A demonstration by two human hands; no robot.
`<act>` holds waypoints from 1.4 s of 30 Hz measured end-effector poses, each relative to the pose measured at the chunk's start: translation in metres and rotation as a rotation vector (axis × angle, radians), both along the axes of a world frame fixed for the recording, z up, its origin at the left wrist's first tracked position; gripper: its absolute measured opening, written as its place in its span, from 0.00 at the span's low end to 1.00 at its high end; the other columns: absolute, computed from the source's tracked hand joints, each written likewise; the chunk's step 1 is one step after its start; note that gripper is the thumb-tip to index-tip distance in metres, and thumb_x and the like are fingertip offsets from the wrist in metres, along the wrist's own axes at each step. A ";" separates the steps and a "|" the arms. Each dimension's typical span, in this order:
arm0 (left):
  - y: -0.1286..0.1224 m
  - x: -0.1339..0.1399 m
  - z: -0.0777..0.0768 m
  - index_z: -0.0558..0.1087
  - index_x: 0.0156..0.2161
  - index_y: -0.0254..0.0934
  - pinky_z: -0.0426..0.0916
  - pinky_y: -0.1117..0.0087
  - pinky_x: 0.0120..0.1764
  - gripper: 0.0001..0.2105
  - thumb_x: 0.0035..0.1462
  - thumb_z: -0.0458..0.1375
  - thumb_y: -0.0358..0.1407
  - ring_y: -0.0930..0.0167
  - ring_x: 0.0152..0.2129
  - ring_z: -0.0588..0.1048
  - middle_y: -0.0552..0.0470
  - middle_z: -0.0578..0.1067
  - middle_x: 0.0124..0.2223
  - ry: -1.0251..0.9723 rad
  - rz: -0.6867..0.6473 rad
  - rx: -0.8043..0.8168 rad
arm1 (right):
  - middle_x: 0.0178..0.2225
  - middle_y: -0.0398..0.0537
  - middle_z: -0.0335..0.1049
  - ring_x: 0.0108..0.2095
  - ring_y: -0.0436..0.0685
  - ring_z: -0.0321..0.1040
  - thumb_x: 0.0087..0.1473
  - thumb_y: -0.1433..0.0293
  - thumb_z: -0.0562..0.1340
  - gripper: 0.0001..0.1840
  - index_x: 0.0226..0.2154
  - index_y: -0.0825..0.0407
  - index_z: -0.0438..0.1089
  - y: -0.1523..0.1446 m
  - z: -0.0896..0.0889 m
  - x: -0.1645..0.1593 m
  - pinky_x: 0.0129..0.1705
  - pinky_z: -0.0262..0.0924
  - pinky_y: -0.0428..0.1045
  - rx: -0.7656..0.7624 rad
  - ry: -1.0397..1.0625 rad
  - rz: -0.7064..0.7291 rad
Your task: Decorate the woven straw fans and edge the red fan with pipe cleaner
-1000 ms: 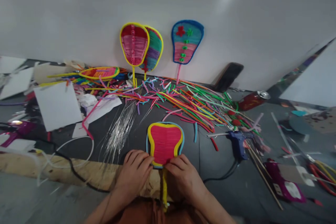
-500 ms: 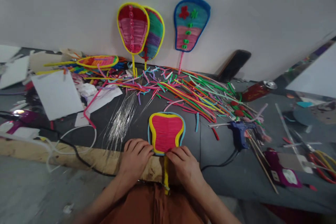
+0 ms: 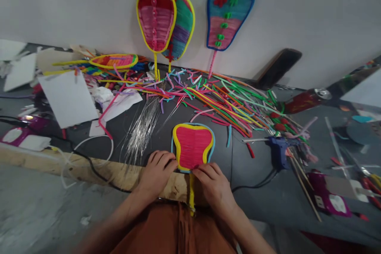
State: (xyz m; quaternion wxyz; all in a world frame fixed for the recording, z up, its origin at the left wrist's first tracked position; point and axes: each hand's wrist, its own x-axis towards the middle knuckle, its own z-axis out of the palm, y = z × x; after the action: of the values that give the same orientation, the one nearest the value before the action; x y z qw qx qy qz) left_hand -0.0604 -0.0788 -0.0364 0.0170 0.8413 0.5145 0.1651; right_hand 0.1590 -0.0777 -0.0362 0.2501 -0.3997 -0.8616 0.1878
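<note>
A small hand fan [image 3: 195, 147], with a pink pipe-cleaner face and a thick yellow border, lies flat at the table's front edge. Its yellow handle [image 3: 192, 194] points toward my body. A light blue pipe cleaner [image 3: 213, 137] runs loosely around the outside of the border, with a gap at the upper right. My left hand [image 3: 159, 172] grips the fan's lower left edge, fingertips closed against the rim. At the bottom edge by the handle, my right hand [image 3: 214, 182] pinches the rim; its fingers hide what lies beneath them.
Three finished fans, one blue-edged [image 3: 228, 20], lean on the wall. Cut pipe cleaners [image 3: 220, 99] spread behind my hands, beside silver tinsel strands [image 3: 143, 131]. To the right are a blue glue gun [image 3: 278, 152], a drink can [image 3: 306, 101] and a phone [image 3: 279, 67]. White card [image 3: 68, 99] lies left.
The view has tilted, so the table and wall items sit slightly differently in the picture. Both hands stay at the fan's lower edge, with only slight finger shifts.
</note>
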 end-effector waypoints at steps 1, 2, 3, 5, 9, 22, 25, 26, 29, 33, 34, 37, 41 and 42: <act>0.000 0.000 0.000 0.73 0.35 0.38 0.64 0.63 0.41 0.08 0.53 0.55 0.24 0.65 0.38 0.69 0.49 0.73 0.39 0.012 -0.006 0.005 | 0.39 0.51 0.71 0.38 0.56 0.61 0.54 0.81 0.54 0.17 0.43 0.53 0.70 0.000 0.000 0.000 0.42 0.64 0.52 0.001 -0.006 0.000; -0.001 0.000 -0.001 0.73 0.36 0.38 0.65 0.65 0.40 0.09 0.53 0.54 0.23 0.66 0.38 0.69 0.49 0.73 0.39 0.020 -0.010 0.016 | 0.39 0.51 0.71 0.38 0.56 0.61 0.54 0.81 0.54 0.17 0.43 0.53 0.70 0.000 0.000 0.000 0.43 0.64 0.52 0.003 -0.012 -0.001; -0.001 0.000 -0.001 0.72 0.36 0.38 0.66 0.67 0.39 0.10 0.53 0.53 0.23 0.67 0.37 0.70 0.49 0.72 0.40 0.021 -0.012 0.032 | 0.39 0.51 0.71 0.38 0.56 0.61 0.54 0.81 0.54 0.17 0.43 0.53 0.70 0.000 0.000 0.000 0.42 0.64 0.52 0.008 -0.017 -0.001; -0.002 0.000 -0.002 0.72 0.37 0.37 0.67 0.70 0.39 0.12 0.54 0.50 0.22 0.70 0.36 0.71 0.49 0.72 0.40 0.004 -0.007 0.064 | 0.38 0.51 0.71 0.38 0.56 0.61 0.53 0.82 0.53 0.17 0.42 0.53 0.71 0.001 0.001 0.000 0.42 0.64 0.52 0.015 -0.020 -0.001; -0.002 -0.003 0.000 0.72 0.38 0.37 0.68 0.71 0.41 0.11 0.55 0.50 0.24 0.70 0.37 0.71 0.49 0.72 0.42 -0.042 -0.021 0.000 | 0.39 0.52 0.71 0.38 0.56 0.61 0.53 0.81 0.54 0.17 0.42 0.54 0.70 0.001 0.002 0.000 0.42 0.64 0.52 0.002 -0.024 0.000; -0.005 0.002 -0.003 0.75 0.39 0.41 0.66 0.67 0.44 0.10 0.55 0.54 0.27 0.68 0.39 0.68 0.49 0.72 0.40 -0.038 -0.065 -0.011 | 0.40 0.53 0.70 0.39 0.57 0.61 0.56 0.80 0.53 0.17 0.45 0.53 0.69 0.001 0.001 0.005 0.42 0.65 0.53 -0.038 0.019 0.021; -0.005 0.002 -0.006 0.76 0.38 0.43 0.65 0.67 0.42 0.11 0.55 0.55 0.27 0.68 0.39 0.68 0.50 0.73 0.40 -0.050 -0.072 -0.006 | 0.40 0.52 0.70 0.40 0.56 0.63 0.56 0.81 0.52 0.18 0.46 0.52 0.69 0.001 0.001 0.007 0.44 0.64 0.53 -0.054 0.025 0.024; -0.005 0.002 -0.006 0.76 0.38 0.44 0.64 0.67 0.42 0.11 0.54 0.55 0.27 0.68 0.39 0.68 0.51 0.73 0.39 -0.060 -0.073 -0.003 | 0.40 0.52 0.71 0.40 0.56 0.63 0.56 0.80 0.52 0.18 0.45 0.52 0.69 0.001 0.001 0.007 0.44 0.64 0.53 -0.057 0.028 0.024; -0.004 0.004 -0.003 0.76 0.39 0.44 0.63 0.67 0.40 0.11 0.54 0.55 0.27 0.68 0.38 0.68 0.51 0.73 0.38 -0.082 -0.085 -0.011 | 0.39 0.52 0.71 0.40 0.56 0.63 0.57 0.79 0.53 0.16 0.44 0.52 0.69 0.001 0.002 0.008 0.43 0.65 0.52 -0.061 0.035 0.034; -0.003 0.009 0.001 0.74 0.40 0.43 0.63 0.66 0.40 0.11 0.55 0.56 0.27 0.67 0.38 0.67 0.52 0.73 0.38 -0.083 -0.143 -0.053 | 0.40 0.51 0.70 0.40 0.56 0.62 0.58 0.79 0.53 0.16 0.45 0.52 0.69 0.001 0.002 0.007 0.43 0.65 0.53 -0.063 0.050 0.040; -0.003 0.011 0.003 0.74 0.41 0.43 0.64 0.66 0.41 0.10 0.55 0.56 0.28 0.67 0.38 0.67 0.51 0.73 0.38 -0.069 -0.157 -0.076 | 0.40 0.52 0.70 0.40 0.56 0.62 0.58 0.79 0.53 0.16 0.45 0.52 0.69 0.001 0.001 0.007 0.43 0.64 0.53 -0.065 0.050 0.037; -0.001 0.013 0.007 0.73 0.41 0.41 0.64 0.65 0.41 0.10 0.57 0.54 0.28 0.67 0.39 0.67 0.51 0.73 0.38 -0.051 -0.170 -0.118 | 0.39 0.51 0.71 0.39 0.56 0.62 0.57 0.79 0.53 0.16 0.45 0.53 0.68 0.001 -0.001 0.008 0.43 0.64 0.53 -0.076 0.060 -0.002; 0.002 0.014 0.015 0.72 0.41 0.40 0.63 0.63 0.43 0.08 0.58 0.53 0.30 0.66 0.39 0.67 0.51 0.73 0.38 -0.059 -0.196 -0.181 | 0.38 0.50 0.71 0.39 0.56 0.63 0.57 0.79 0.55 0.13 0.42 0.53 0.70 0.001 -0.001 0.008 0.43 0.64 0.52 -0.082 0.094 -0.008; 0.002 0.014 0.016 0.72 0.42 0.39 0.63 0.62 0.43 0.08 0.58 0.54 0.33 0.65 0.40 0.66 0.51 0.73 0.38 -0.059 -0.204 -0.203 | 0.38 0.51 0.71 0.39 0.56 0.63 0.57 0.79 0.55 0.13 0.41 0.53 0.70 0.001 -0.001 0.008 0.43 0.64 0.52 -0.076 0.093 0.001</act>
State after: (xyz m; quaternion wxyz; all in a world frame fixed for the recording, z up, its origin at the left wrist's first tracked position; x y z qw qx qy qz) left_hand -0.0461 -0.0767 -0.0201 0.1339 0.8778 0.4398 0.1345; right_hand 0.1673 -0.0765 -0.0369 0.2745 -0.3995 -0.8415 0.2387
